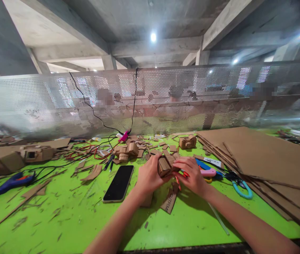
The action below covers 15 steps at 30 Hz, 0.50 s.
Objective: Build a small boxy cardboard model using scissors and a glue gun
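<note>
Closing off the far side, well beyond both hands, is a perforated screen (pixel 15 100), and a long green table (pixel 78 220) runs from it back under the forearms. Right of the right hand there's a big stack of cardboard sheets (pixel 269 155), I'd guess set to the side so the middle is free. Way out left of the left hand sits a blue tool (pixel 12 183), looks like a glue gun. The phone (pixel 118 183) lies flat just beside the left hand, screen dark.

Main thing is a boxy cardboard piece (pixel 163 167) between the hands: left hand (pixel 149 173) curled around one side, right hand (pixel 191 174) gripping the other with its fingers, probably so it can't twist. Beyond them sits a cardboard camera (pixel 187 142). Scissors (pixel 232 177) lie right of the right hand, and a printed offcut (pixel 169 204) sits nearer than the hands.

Room-wise, the easy space is left of the left forearm, just crumbs there. Right's tighter imo: the stack's edge slants along past that forearm. Phone's edge is near the left wrist, so kinda bumpable.
</note>
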Each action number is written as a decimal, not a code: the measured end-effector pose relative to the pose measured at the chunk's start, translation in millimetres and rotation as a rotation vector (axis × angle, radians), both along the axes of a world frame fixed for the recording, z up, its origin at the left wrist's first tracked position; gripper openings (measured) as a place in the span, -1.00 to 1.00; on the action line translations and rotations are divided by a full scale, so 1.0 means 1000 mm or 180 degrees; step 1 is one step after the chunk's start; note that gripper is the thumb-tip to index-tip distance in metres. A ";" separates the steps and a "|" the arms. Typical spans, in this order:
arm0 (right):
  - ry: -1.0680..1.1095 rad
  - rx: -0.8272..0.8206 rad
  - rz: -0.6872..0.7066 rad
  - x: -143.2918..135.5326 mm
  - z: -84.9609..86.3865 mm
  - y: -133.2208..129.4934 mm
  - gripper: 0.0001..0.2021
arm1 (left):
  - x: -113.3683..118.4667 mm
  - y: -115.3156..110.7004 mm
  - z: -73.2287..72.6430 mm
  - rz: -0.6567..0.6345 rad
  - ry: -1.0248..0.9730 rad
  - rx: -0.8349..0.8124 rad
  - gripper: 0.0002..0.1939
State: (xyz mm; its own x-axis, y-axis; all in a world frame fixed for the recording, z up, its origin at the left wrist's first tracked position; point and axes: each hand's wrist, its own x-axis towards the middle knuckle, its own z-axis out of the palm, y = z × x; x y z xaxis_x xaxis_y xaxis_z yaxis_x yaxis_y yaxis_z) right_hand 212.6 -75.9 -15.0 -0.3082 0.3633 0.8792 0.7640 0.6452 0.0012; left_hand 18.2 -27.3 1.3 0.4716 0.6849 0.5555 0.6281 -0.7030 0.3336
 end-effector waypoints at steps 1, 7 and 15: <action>0.0023 -0.0023 -0.0002 0.000 -0.001 0.000 -0.78 | 0.000 0.000 0.000 0.0032 0.0073 0.0058 -0.27; 0.0096 -0.0166 -0.0010 -0.001 -0.004 -0.001 -0.84 | -0.001 -0.003 0.002 0.0149 0.0442 0.0254 -0.37; 0.0127 -0.0195 -0.0052 -0.001 -0.006 -0.001 -0.83 | -0.001 -0.008 0.007 0.0227 0.0641 0.0286 -0.39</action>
State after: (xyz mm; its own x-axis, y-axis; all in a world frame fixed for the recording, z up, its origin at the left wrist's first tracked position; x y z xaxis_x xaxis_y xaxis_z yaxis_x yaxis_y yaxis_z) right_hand 211.8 -76.6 -21.1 -0.2670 0.4214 0.8667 0.7731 0.6306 -0.0685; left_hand 17.7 -34.8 7.9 0.5313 0.6725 0.5152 0.7248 -0.6757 0.1345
